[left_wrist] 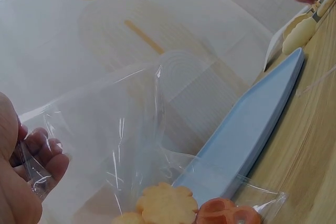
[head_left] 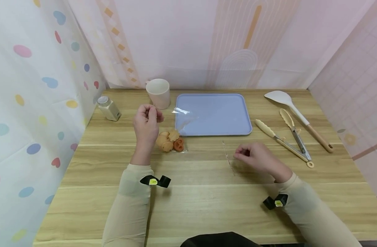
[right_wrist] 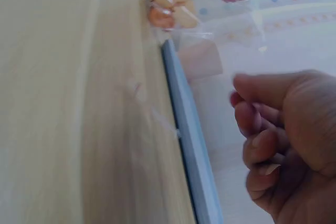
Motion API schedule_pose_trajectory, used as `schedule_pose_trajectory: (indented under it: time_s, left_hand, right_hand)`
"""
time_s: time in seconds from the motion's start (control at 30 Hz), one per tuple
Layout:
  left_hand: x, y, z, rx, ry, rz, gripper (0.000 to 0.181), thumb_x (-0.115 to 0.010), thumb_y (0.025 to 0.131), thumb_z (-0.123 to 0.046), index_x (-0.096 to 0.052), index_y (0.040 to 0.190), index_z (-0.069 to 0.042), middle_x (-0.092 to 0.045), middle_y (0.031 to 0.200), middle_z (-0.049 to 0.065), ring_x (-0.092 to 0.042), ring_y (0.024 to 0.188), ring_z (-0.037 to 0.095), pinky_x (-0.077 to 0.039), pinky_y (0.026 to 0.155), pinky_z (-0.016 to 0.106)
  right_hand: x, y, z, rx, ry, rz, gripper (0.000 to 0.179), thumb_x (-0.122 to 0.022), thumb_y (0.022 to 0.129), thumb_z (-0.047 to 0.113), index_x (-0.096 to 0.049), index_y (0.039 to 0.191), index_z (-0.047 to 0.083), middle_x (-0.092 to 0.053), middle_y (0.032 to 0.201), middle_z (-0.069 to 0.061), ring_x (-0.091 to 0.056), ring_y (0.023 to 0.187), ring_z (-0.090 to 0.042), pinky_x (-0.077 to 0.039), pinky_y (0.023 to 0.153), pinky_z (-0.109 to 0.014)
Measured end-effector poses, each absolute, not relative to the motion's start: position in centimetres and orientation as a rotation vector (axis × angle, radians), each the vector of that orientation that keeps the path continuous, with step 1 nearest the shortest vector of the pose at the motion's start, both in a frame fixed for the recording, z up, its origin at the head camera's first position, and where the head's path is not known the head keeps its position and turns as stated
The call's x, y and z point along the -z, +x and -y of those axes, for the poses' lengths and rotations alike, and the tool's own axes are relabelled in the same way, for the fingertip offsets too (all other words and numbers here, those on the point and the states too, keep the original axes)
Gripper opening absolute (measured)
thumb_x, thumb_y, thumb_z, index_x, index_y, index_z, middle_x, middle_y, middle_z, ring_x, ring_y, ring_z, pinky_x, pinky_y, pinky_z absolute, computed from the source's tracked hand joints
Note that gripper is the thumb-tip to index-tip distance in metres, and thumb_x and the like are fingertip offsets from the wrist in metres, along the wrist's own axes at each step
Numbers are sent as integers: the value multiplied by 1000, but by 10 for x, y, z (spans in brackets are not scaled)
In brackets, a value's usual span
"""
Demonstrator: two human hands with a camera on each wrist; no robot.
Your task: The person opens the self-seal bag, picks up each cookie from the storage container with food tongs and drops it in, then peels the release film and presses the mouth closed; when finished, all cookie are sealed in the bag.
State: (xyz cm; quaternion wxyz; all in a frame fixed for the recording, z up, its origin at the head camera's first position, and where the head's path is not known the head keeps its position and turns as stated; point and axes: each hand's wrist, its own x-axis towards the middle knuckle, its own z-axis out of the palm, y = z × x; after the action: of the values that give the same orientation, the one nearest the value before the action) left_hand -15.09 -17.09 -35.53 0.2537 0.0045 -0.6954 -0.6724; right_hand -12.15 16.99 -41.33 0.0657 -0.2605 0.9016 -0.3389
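Observation:
My left hand (head_left: 147, 120) pinches the upper edge of a clear plastic bag (left_wrist: 121, 145). Low in the bag are several cookies (head_left: 167, 141), pale tan ones and a reddish-brown pretzel-shaped one (left_wrist: 227, 212). To the right, my right hand (head_left: 254, 156) is over the table with fingers loosely curled and nothing visible between them. A thin clear strip (head_left: 227, 155) is just left of that hand, apart from it; whether it lies on the wood or is falling, I cannot tell.
Behind the bag lies a blue tray (head_left: 214, 115). A white mug (head_left: 158, 94) and a glass shaker jar (head_left: 109, 108) stand at the back left. Tongs (head_left: 287, 145) and a white spatula-like tool with a wooden handle (head_left: 299, 115) lie at the right.

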Motion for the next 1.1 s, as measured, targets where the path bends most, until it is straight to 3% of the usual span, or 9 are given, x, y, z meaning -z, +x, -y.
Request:
schedule_pose_trajectory:
  time_s: [0.2, 0.43, 0.73, 0.97, 1.1]
  left_hand:
    - [355, -151, 171, 1848, 10, 1901, 16, -45, 98, -1, -54, 84, 2, -61, 76, 15, -62, 65, 18, -55, 64, 25]
    - [352, -144, 173, 1795, -46, 1922, 16, -45, 97, 2, -52, 87, 13, -59, 77, 24, -61, 63, 21, -55, 62, 28]
    - [377, -159, 179, 1841, -99, 1858, 18, -48, 99, -4, -54, 86, 7, -61, 72, 10, -62, 62, 15, -55, 60, 26]
    - [374, -155, 175, 1844, -137, 1864, 19, -48, 99, -5, -54, 87, 9, -61, 72, 11, -63, 60, 16, -56, 59, 29]
    - [373, -154, 173, 1858, -164, 1859, 20, -47, 99, -5, -53, 88, 10, -61, 73, 13, -62, 60, 17, -56, 59, 30]
  right_hand:
    - [412, -142, -130, 1322, -689, -2710, 13, -70, 89, 18, -71, 97, 8, -66, 81, 1, -58, 72, -14, -49, 62, -26]
    - [415, -172, -73, 1521, -617, -2585, 32, -72, 88, 24, -67, 112, 4, -67, 94, -2, -59, 82, -16, -50, 69, -30]
    - [419, -184, -39, 1668, -619, -2598, 29, -77, 84, 18, -70, 109, 5, -70, 104, -6, -63, 80, -17, -50, 69, -26]
    - [420, -179, -38, 1753, -676, -2658, 16, -71, 88, 14, -75, 100, 5, -73, 92, -6, -65, 79, -18, -50, 60, -25]
    - [421, -175, -42, 1827, -695, -2656, 13, -71, 88, 13, -75, 98, 6, -73, 90, -6, -64, 77, -18, -52, 65, -29]
